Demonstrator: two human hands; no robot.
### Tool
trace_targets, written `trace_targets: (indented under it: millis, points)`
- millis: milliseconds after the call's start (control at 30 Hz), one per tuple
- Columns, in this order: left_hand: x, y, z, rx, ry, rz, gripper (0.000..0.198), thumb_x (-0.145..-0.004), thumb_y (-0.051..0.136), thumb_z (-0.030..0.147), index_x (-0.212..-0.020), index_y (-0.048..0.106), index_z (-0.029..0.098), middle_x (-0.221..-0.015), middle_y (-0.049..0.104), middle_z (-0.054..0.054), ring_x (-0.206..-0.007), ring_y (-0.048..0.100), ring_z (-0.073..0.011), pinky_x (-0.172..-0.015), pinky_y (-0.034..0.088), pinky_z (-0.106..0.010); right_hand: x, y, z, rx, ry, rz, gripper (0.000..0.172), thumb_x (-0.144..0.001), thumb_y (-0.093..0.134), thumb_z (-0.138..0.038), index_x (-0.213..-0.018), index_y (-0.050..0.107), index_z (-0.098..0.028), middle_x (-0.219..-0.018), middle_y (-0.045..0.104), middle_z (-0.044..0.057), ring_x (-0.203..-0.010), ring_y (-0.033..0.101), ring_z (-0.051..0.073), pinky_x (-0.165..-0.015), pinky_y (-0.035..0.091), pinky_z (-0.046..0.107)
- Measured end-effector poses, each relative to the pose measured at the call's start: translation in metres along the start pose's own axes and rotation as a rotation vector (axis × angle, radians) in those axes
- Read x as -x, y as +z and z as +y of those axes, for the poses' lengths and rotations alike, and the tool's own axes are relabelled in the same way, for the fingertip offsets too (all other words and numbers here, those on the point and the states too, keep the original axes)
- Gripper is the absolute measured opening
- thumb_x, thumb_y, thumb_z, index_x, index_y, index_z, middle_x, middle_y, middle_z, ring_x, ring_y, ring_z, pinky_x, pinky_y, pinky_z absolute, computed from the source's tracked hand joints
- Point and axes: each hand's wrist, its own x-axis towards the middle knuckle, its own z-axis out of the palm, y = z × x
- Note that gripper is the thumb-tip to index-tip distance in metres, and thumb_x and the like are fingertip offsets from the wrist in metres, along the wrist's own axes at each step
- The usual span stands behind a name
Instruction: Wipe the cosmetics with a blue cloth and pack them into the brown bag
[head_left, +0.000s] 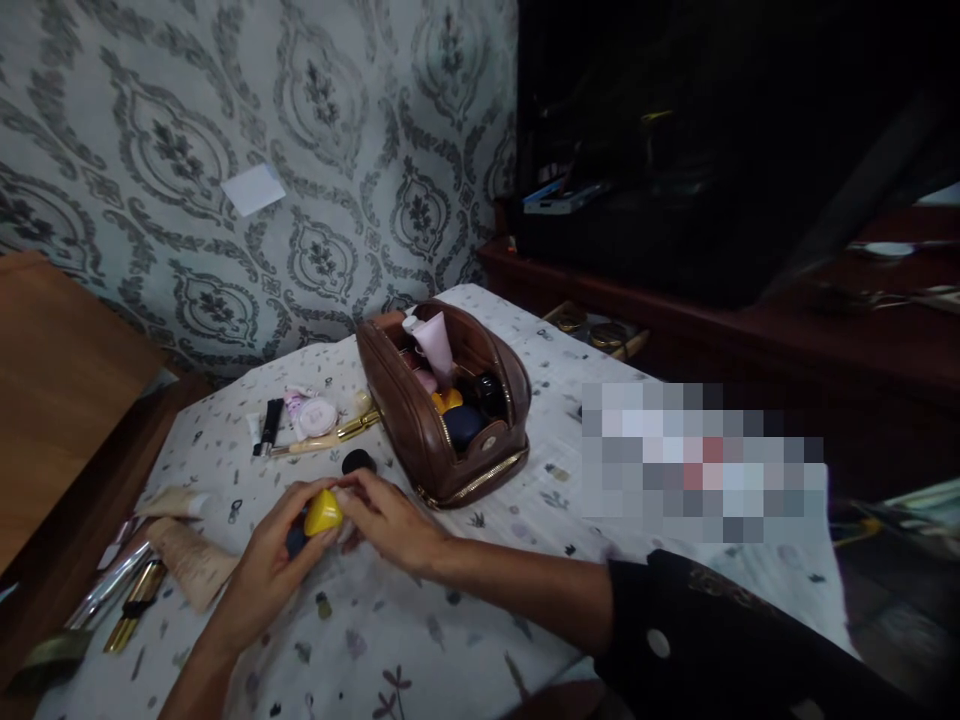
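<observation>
Desk (465,640), covered with a pale cloth printed with small sprigs, occupies the near and middle ground. Brown zipped pouch (442,400) stands open at the far centre of the desk; a pink tube (435,345) sticks upright out of its far end, with a dark blue item (463,425) at its near end. Right hand (390,520), on an arm in a black sleeve entering from the near right, and left hand (262,570), entering from the near edge, meet just near-left of the pouch. Both act on the yellow rounded container (324,512), held just above the cloth: left grip closed around its lower, darker part, right grip pinched together on its yellow top. Beige tube (191,560) lies at the left, near the left hand, beside gold sticks (135,605). White round compact (319,417) and black tube (270,425) lie far-left of the pouch. Black round cap (358,461) sits just beyond the fingertips.
</observation>
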Motion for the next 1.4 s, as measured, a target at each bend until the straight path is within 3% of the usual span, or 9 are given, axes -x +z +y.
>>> trace_targets:
  millis: [100, 233, 333, 433, 567, 733, 967, 1167, 1400]
  points:
    - [-0.001, -0.005, 0.001, -0.006, -0.026, -0.001, 0.044, -0.09, 0.058, 0.045, -0.128, 0.06, 0.024, -0.128, 0.062, -0.01, -0.12, 0.06, -0.0256, -0.1, 0.051, -0.035, 0.028, -0.019, -0.021, 0.369, -0.185, -0.004, 0.04, -0.092, 0.052, -0.027, -0.129, 0.05, -0.011, -0.097, 0.066, 0.01, -0.075, 0.062, 0.018, -0.074, 0.053, 0.034]
    - [-0.01, -0.014, 0.008, 0.01, -0.028, 0.033, 0.047, -0.089, 0.061, 0.045, -0.132, 0.059, 0.026, -0.137, 0.059, -0.01, -0.127, 0.057, -0.0286, -0.104, 0.048, -0.038, 0.071, -0.064, -0.057, 0.593, -0.536, -0.123, 0.028, -0.097, 0.043, -0.023, -0.116, 0.064, -0.02, -0.097, 0.068, 0.007, -0.075, 0.061, 0.016, -0.07, 0.051, 0.029]
    - [-0.028, -0.02, 0.032, 0.041, 0.037, 0.05, 0.049, -0.087, 0.063, 0.045, -0.131, 0.06, 0.026, -0.134, 0.062, -0.009, -0.121, 0.06, -0.0294, -0.103, 0.05, -0.039, 0.079, -0.105, -0.085, 0.692, -0.678, 0.058, 0.03, -0.098, 0.039, -0.021, -0.109, 0.067, -0.019, -0.086, 0.067, 0.006, -0.075, 0.062, 0.016, -0.072, 0.051, 0.03]
    - [-0.056, -0.019, 0.072, 0.062, 0.152, 0.15, 0.049, -0.085, 0.064, 0.048, -0.128, 0.062, 0.025, -0.127, 0.064, -0.008, -0.113, 0.063, -0.0293, -0.092, 0.056, -0.035, 0.06, -0.138, -0.108, 0.837, -0.611, 0.177, 0.022, -0.093, 0.047, -0.017, -0.091, 0.07, -0.018, -0.089, 0.067, 0.007, -0.086, 0.063, 0.02, -0.082, 0.049, 0.035]
    - [-0.101, -0.007, 0.124, 0.068, 0.264, 0.188, 0.052, -0.088, 0.058, 0.052, -0.131, 0.058, 0.022, -0.111, 0.066, -0.006, -0.102, 0.066, -0.0264, -0.084, 0.056, -0.035, 0.024, -0.157, -0.12, 0.977, -0.442, -0.108, 0.021, -0.076, 0.06, -0.004, -0.061, 0.061, -0.019, -0.077, 0.066, 0.003, -0.084, 0.061, 0.02, -0.088, 0.045, 0.037]
    - [-0.143, 0.015, 0.139, 0.047, 0.278, 0.069, 0.052, -0.091, 0.052, 0.048, -0.135, 0.051, 0.019, -0.11, 0.066, -0.006, -0.098, 0.066, -0.0235, -0.084, 0.055, -0.034, 0.004, -0.162, -0.115, 0.948, -0.24, -0.369, 0.042, -0.068, 0.064, 0.007, -0.043, 0.046, -0.022, -0.05, 0.049, -0.006, -0.056, 0.047, 0.011, -0.068, 0.04, 0.029]
    - [-0.161, 0.018, 0.127, -0.252, 0.356, -0.151, 0.032, -0.087, 0.056, 0.039, -0.112, 0.065, 0.021, -0.106, 0.066, -0.006, -0.101, 0.064, -0.0266, -0.089, 0.05, -0.036, 0.001, -0.17, -0.104, 0.917, -0.222, -0.403, 0.046, -0.063, 0.069, 0.013, -0.04, 0.045, -0.019, -0.039, 0.032, -0.012, -0.041, 0.024, 0.005, -0.059, 0.026, 0.027]
    - [-0.181, 0.006, 0.137, -0.395, 0.251, -0.511, 0.008, -0.073, 0.066, 0.03, -0.072, 0.063, 0.023, -0.069, 0.061, 0.0, -0.067, 0.06, -0.0211, -0.067, 0.047, -0.029, 0.004, -0.169, -0.11, 0.853, -0.266, -0.342, 0.048, -0.063, 0.069, 0.015, -0.039, 0.044, -0.019, -0.038, 0.032, -0.012, -0.039, 0.021, 0.004, -0.055, 0.023, 0.026]
    - [-0.208, 0.023, 0.141, -0.459, 0.117, -0.904, 0.018, -0.058, 0.066, 0.015, -0.074, 0.067, 0.023, -0.062, 0.064, 0.004, -0.053, 0.056, -0.0167, -0.05, 0.042, -0.024, 0.006, -0.17, -0.118, 1.155, -0.197, -0.421, 0.048, -0.066, 0.062, 0.015, -0.041, 0.041, -0.02, -0.043, 0.041, -0.01, -0.039, 0.029, 0.004, -0.048, 0.027, 0.026]
